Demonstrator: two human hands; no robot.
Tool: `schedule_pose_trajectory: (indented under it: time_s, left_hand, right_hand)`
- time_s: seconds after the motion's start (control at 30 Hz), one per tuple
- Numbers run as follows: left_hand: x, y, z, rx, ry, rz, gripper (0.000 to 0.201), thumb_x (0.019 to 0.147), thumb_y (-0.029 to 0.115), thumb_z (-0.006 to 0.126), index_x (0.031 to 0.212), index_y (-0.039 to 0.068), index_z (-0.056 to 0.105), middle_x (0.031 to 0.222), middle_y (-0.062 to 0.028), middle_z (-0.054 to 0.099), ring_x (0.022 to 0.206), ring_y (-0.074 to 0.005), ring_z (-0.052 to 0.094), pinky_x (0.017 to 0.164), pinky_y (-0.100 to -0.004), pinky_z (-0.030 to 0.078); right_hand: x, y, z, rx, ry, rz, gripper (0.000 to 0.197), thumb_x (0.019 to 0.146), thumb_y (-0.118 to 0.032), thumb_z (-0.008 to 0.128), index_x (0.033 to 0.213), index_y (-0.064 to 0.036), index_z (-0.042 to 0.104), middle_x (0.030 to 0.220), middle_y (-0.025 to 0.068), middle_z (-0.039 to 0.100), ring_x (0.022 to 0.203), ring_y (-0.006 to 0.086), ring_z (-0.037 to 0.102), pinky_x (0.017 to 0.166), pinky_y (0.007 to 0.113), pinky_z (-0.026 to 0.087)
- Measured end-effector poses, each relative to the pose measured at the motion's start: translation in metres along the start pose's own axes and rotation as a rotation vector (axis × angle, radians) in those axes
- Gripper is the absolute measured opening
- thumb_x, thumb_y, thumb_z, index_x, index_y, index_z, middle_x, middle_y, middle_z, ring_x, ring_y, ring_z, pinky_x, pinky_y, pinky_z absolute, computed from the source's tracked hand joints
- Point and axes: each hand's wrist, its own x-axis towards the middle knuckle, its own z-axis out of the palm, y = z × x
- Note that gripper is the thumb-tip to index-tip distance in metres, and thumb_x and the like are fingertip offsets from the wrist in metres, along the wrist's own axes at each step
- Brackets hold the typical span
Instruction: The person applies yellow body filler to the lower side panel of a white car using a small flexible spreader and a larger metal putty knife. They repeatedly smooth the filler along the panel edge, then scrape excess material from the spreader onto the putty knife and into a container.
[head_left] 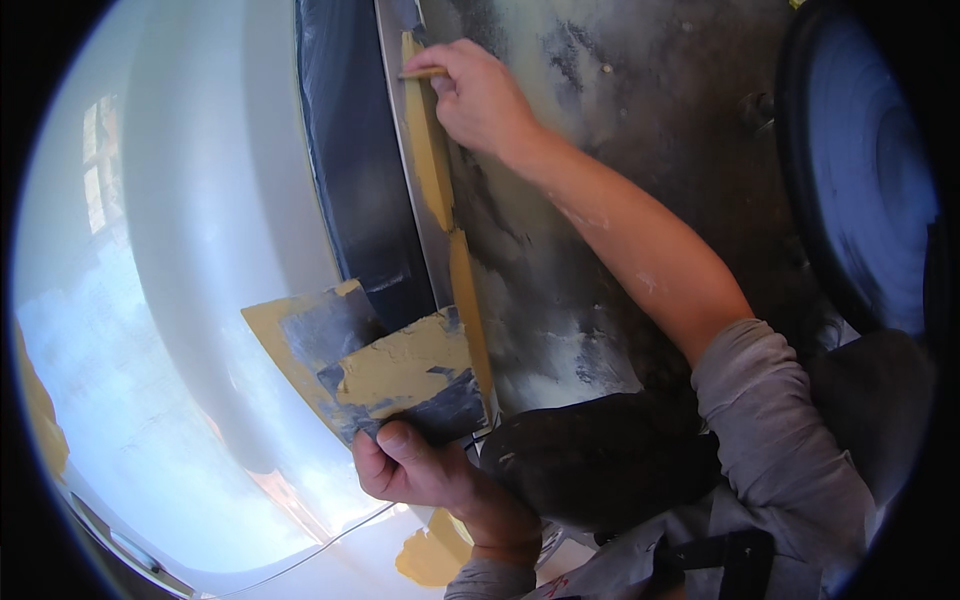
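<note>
**Spreading filler along a sanded panel edge**

While I crouch close to the car body, the biggest thing before me is the sanded grey panel (600, 200), mottled dark and pale, filling the upper right. To its left curves a glossy white panel (200, 300) that mirrors sky and a window. Between them runs a dark masked strip (355, 180), and along the grey panel's edge lies a long band of yellow filler (432, 170), top to bottom.

My right hand (478, 100) is high on that band, fingers closed around a small spreader (422, 72) whose edge touches the filler. My left hand (405, 465) sits low, thumb and fingers clamped on two flat mixing boards (400, 370) smeared with the same yellow paste, held just beside the band's lower end.

To do this well, I judge I should keep the spreader tilted low, press evenly, and draw one steady stroke down the seam, so the filler feathers thin at its edges and stays off the masked strip.
</note>
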Motion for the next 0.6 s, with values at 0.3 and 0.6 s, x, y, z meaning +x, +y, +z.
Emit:
schedule_pose_trajectory:
  time_s: [0.3,0.6]
  left_hand:
    - [0.003,-0.002,-0.001,-0.058,-0.003,0.016,0.037,0.091,0.031,0.059,0.073,0.001,0.049,0.069,-0.0014,0.051,0.066,-0.0088,0.042,0.062,-0.0231,0.039]
    - [0.002,-0.002,-0.004,-0.007,0.018,-0.006,0.036,0.091,0.032,0.060,0.076,0.000,0.052,0.072,-0.0019,0.053,0.067,-0.0096,0.044,0.061,-0.0237,0.040]
  right_hand:
    - [-0.125,-0.031,-0.015,-0.003,-0.256,-0.074,0.039,0.073,0.013,0.048,0.102,-0.0092,0.063,0.093,0.0075,0.059,0.091,0.0269,0.056,0.076,0.033,0.047]
    - [0.022,0.034,-0.015,0.408,-0.059,0.387,0.027,0.087,0.000,0.051,0.109,-0.0091,0.063,0.093,0.0020,0.063,0.079,0.0071,0.054,0.073,0.024,0.045]
